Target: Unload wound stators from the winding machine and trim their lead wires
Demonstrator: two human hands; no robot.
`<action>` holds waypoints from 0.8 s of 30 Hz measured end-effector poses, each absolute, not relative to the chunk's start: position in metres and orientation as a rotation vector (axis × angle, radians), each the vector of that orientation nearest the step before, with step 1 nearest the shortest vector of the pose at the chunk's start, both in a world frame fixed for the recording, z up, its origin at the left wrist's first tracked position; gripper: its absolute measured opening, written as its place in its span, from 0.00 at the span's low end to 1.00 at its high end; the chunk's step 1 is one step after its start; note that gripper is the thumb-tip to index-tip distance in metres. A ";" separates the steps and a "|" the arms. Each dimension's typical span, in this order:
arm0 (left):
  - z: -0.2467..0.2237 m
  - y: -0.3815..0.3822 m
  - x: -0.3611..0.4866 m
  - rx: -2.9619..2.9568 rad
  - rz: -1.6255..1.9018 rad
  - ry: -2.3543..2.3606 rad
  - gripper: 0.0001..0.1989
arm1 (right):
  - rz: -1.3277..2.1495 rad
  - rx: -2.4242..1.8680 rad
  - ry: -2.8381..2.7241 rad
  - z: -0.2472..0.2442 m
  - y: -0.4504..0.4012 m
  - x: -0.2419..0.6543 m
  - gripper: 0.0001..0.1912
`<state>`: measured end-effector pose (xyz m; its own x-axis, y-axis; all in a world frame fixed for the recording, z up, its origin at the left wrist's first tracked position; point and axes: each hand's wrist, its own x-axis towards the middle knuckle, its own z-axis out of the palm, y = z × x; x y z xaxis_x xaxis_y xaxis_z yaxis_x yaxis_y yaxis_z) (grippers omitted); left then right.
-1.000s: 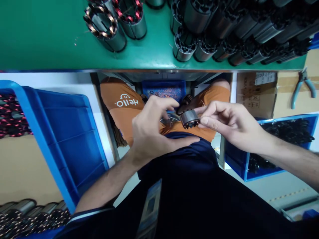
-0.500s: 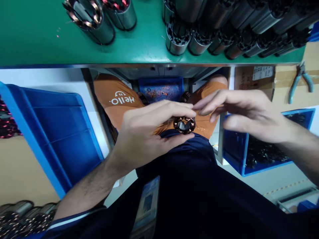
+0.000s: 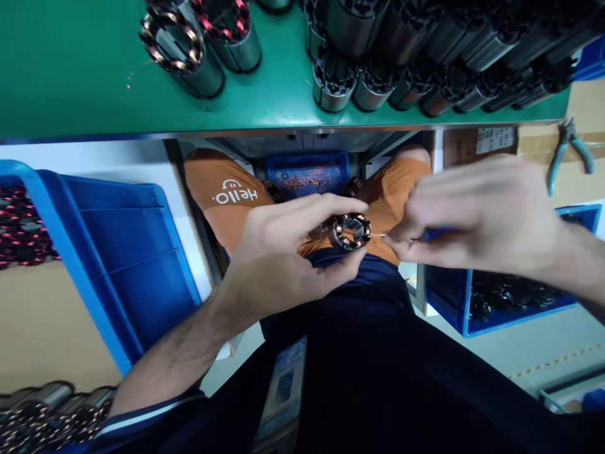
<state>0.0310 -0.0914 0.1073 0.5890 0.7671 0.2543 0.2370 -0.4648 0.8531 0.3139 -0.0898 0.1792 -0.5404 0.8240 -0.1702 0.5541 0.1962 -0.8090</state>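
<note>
A ring-shaped motor part with copper windings (image 3: 352,231) is held between the thumb and fingers of my left hand (image 3: 295,246), above my lap, its open end facing the camera. To its right is my right hand (image 3: 477,214), blurred by motion, with thumb and fingers pinched together. A thin copper-coloured wire (image 3: 379,235) runs from the part's right side to those pinched fingertips.
Dark metal cylinders (image 3: 334,82) stand in rows on the green table (image 3: 94,82), with copper-wound ones (image 3: 198,63) at left. Blue bins (image 3: 127,252) flank me; the right bin (image 3: 466,302) holds dark parts. Pliers (image 3: 562,151) lie on cardboard at right. A blue tray (image 3: 307,173) sits below.
My right hand has closed from spread fingers into a pinch, with a wire now visible at its fingertips. The wound part has tilted slightly in my left hand.
</note>
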 end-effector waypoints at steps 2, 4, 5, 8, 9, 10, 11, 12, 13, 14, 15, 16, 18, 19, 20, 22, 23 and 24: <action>0.106 -0.091 0.029 2.081 0.917 0.794 0.12 | 1.482 -1.338 -1.946 0.173 -0.085 0.322 0.14; 0.106 -0.091 0.028 2.173 1.035 0.753 0.10 | 1.884 -1.350 -1.592 0.162 -0.083 0.325 0.18; 0.107 -0.091 0.028 2.212 1.098 0.725 0.08 | 2.077 -1.341 -1.443 0.157 -0.083 0.324 0.20; 0.112 -0.091 0.029 2.366 1.154 0.645 0.05 | 2.397 -1.297 -1.275 0.148 -0.088 0.314 0.26; 0.112 -0.092 0.030 2.423 1.130 0.635 0.05 | 2.314 -1.307 -1.382 0.149 -0.091 0.310 0.27; 0.113 -0.093 0.031 2.457 1.082 0.654 0.06 | 2.130 -1.325 -1.558 0.152 -0.094 0.308 0.27; 0.112 -0.094 0.032 2.439 1.023 0.699 0.08 | 1.894 -1.338 -1.746 0.155 -0.096 0.307 0.27; 0.112 -0.095 0.033 2.365 0.963 0.752 0.11 | 1.640 -1.333 -1.917 0.160 -0.098 0.307 0.26; 0.110 -0.096 0.034 2.254 0.905 0.790 0.13 | 1.417 -1.316 -2.054 0.164 -0.099 0.309 0.25; 0.109 -0.097 0.033 2.133 0.859 0.806 0.15 | 1.269 -1.294 -2.143 0.167 -0.099 0.313 0.23; 0.108 -0.097 0.032 2.036 0.835 0.800 0.16 | 1.225 -1.278 -2.173 0.170 -0.098 0.318 0.21; 0.106 -0.096 0.031 1.989 0.842 0.780 0.16 | 1.278 -1.274 -2.140 0.170 -0.096 0.323 0.19; 0.105 -0.096 0.028 2.040 0.913 0.756 0.15 | 1.571 -1.306 -1.926 0.168 -0.091 0.330 0.18; 0.104 -0.096 0.027 2.098 0.964 0.755 0.14 | 1.787 -1.326 -1.748 0.165 -0.089 0.332 0.19; 0.103 -0.096 0.027 2.161 1.010 0.753 0.13 | 1.994 -1.334 -1.560 0.161 -0.088 0.331 0.21; 0.101 -0.097 0.029 2.280 1.151 0.719 0.09 | 2.340 -1.322 -1.260 0.154 -0.088 0.326 0.23; 0.101 -0.098 0.031 2.328 1.228 0.692 0.07 | 2.460 -1.310 -1.170 0.150 -0.090 0.321 0.24; 0.101 -0.099 0.033 2.366 1.291 0.669 0.06 | 2.529 -1.295 -1.142 0.148 -0.091 0.317 0.25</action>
<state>0.0329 -0.0990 0.1011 0.4698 0.5626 0.6803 0.2312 -0.8221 0.5202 0.3165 -0.0915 0.1483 -0.6398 0.3806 -0.6677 0.2492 -0.7191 -0.6487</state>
